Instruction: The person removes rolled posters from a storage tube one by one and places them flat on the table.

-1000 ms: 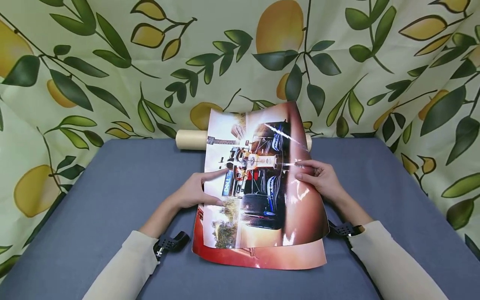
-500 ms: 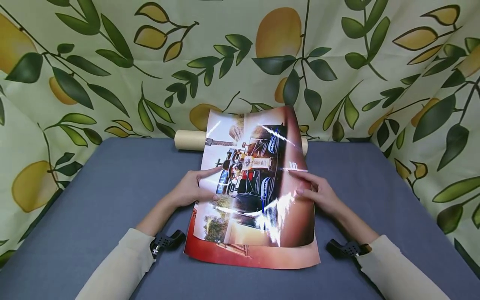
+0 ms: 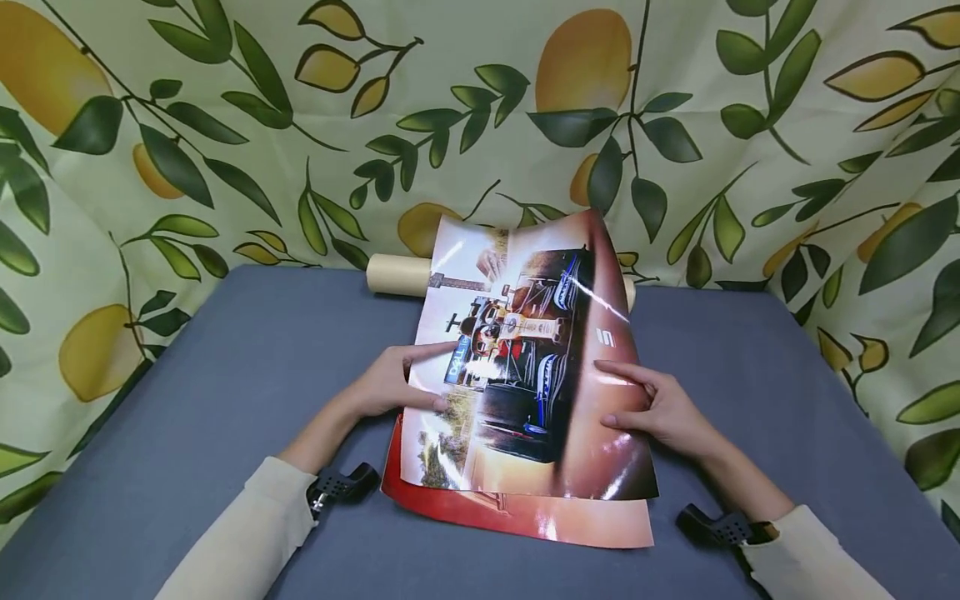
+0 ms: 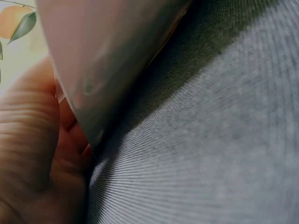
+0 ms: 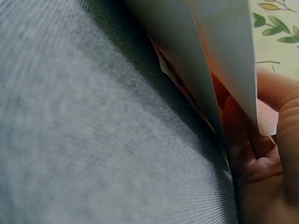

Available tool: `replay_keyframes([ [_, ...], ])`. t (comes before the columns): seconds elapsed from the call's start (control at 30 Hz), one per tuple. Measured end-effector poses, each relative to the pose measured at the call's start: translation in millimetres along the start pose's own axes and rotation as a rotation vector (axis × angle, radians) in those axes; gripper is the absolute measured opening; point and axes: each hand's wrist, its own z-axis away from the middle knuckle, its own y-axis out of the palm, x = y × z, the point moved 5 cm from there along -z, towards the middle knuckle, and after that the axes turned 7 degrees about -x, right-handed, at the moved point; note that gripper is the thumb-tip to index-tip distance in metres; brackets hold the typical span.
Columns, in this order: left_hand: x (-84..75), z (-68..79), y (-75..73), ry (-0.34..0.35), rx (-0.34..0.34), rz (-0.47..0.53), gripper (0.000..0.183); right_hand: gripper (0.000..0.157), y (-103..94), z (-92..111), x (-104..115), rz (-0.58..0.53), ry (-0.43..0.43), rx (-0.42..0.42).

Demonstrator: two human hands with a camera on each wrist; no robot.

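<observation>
A glossy racing car poster (image 3: 525, 350) is raised off the table, its surface bowed and catching light. Beneath it, a second glossy poster (image 3: 573, 523) with red and pale tones shows along the bottom and lower left. My left hand (image 3: 386, 383) grips the left edge, thumb and index finger on the printed face. On the right edge my right hand (image 3: 667, 408) holds on in the same way, below a small white logo. In the right wrist view, two separate sheets (image 5: 229, 51) stand apart, with fingers (image 5: 238, 126) behind them. The left wrist view shows a sheet (image 4: 103, 51) beside the thumb.
A beige cardboard tube (image 3: 393, 275) lies across the table's back edge, mostly behind the top poster. Grey-blue cloth covers the table (image 3: 247, 358). A fruit-and-leaf patterned curtain (image 3: 465, 150) hangs behind and along both sides.
My right hand has shifted down along the poster's right edge, uncovering the white logo. The top poster tilted a little and then came back, while my left hand kept its place.
</observation>
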Motion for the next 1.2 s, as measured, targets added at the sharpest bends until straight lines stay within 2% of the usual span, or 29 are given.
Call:
replay_keyframes([
  [0.1, -2.2, 4.8, -1.6, 0.010, 0.058, -0.018, 0.098, 0.068, 5.0, -3, 0, -0.033, 0.035, -0.008],
  [0.2, -2.0, 8.4, -3.4, -0.006, 0.063, -0.017, 0.104, 0.066, 7.9, -6, 1, -0.012, 0.052, -0.033],
  [0.27, -1.4, 9.5, -5.0, -0.021, 0.023, -0.031, 0.101, 0.065, 7.8, -9, 1, -0.011, 0.052, -0.055],
  [0.37, -0.5, 8.6, -7.6, -0.039, -0.079, -0.041, 0.092, 0.063, 6.5, -11, 3, -0.046, 0.030, -0.082],
  [0.47, 1.1, 6.7, -9.7, -0.060, -0.178, -0.034, 0.080, 0.061, 4.8, -12, 4, -0.071, -0.022, -0.101],
  [0.53, 2.0, 5.6, -9.8, -0.071, -0.212, -0.018, 0.073, 0.060, 3.7, -11, 4, -0.050, -0.064, -0.107],
  [0.6, 3.6, 4.9, -9.0, -0.081, -0.224, 0.011, 0.069, 0.062, 3.2, -11, 3, -0.032, -0.094, -0.097],
  [0.67, 4.9, 4.9, -8.3, -0.082, -0.229, 0.040, 0.066, 0.071, 3.0, -10, 3, 0.002, -0.120, -0.072],
  [0.8, 6.1, 5.4, -7.6, -0.083, -0.233, 0.073, 0.063, 0.088, 4.3, -7, 3, 0.010, -0.155, 0.021],
  [0.9, 4.6, 4.7, -6.0, -0.074, -0.230, 0.073, 0.064, 0.079, 5.1, -4, 2, -0.029, -0.160, 0.067],
  [1.0, 1.5, 3.2, -3.7, -0.043, -0.234, 0.096, 0.077, 0.066, 3.8, -2, 0, -0.072, -0.136, 0.051],
  [1.07, -3.0, 4.4, -1.1, -0.010, -0.231, 0.143, 0.091, 0.063, 1.4, -1, 0, -0.054, -0.116, 0.004],
  [1.2, -12.8, 12.5, 5.0, 0.039, -0.190, 0.076, 0.122, 0.060, -1.5, 1, 0, -0.013, -0.087, -0.059],
])
